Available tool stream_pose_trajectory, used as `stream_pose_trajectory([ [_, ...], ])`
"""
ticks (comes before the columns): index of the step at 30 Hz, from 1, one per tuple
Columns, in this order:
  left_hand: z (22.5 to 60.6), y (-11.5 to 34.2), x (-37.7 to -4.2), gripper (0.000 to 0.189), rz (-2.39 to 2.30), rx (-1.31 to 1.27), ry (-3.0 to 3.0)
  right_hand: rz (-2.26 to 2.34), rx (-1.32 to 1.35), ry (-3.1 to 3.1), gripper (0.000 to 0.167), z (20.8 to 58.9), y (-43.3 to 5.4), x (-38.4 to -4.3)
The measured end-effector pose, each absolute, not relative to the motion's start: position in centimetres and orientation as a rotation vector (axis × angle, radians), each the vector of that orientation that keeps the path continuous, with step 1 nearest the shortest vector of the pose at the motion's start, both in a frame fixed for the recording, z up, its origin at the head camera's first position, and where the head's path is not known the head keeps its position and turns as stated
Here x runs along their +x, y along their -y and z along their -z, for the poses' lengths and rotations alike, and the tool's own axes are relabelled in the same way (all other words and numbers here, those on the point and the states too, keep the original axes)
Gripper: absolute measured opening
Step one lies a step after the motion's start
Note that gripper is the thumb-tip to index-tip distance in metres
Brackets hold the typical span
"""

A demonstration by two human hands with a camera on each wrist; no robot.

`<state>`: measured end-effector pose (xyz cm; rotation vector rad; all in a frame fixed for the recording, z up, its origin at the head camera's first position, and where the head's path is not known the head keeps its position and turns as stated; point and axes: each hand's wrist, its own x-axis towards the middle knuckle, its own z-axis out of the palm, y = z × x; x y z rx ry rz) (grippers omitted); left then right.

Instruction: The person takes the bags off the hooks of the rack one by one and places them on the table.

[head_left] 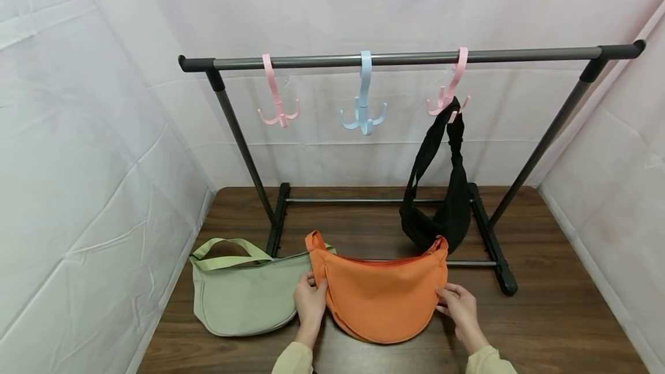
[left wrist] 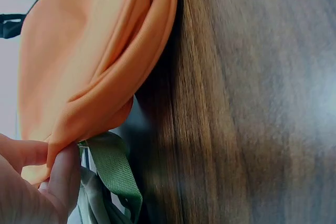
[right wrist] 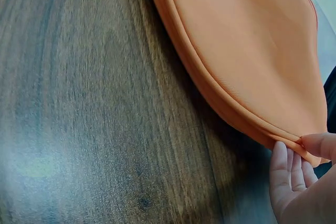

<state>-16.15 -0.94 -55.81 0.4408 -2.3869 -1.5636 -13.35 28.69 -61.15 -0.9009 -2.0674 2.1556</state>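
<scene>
An orange shoulder bag (head_left: 384, 299) hangs between my two hands, its curved bottom toward me and its zipper edge facing the rack. With thumb and fingers my left hand (head_left: 310, 302) pinches its left side, as the left wrist view shows at the bag's edge (left wrist: 79, 114). On the opposite side my right hand (head_left: 459, 308) pinches the right edge, thumb in front and fingers behind. A green shoulder bag (head_left: 244, 299) lies just left of my left hand, partly behind the orange one. From the right pink hook (head_left: 451, 88) hangs a black bag (head_left: 441, 221) by its strap.
A dark metal rack (head_left: 322, 63) spans the back of the wooden table (head_left: 550, 328). A pink hook (head_left: 277, 97) and a light blue hook (head_left: 365, 97) hang on its bar, holding nothing. White fabric walls (head_left: 93, 178) enclose the table at the sides and back.
</scene>
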Motion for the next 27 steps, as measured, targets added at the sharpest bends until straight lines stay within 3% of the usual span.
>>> stream_pose_trajectory([
  [6,56.1,0.8,-16.5,0.014,1.456,0.423,2.436,-2.122,-0.906,2.141,0.037,58.8,-28.0,-13.0],
  [27,55.0,1.6,-16.3,0.020,1.474,0.481,2.485,-2.015,-0.867,2.221,0.043,59.1,-29.2,-13.0],
])
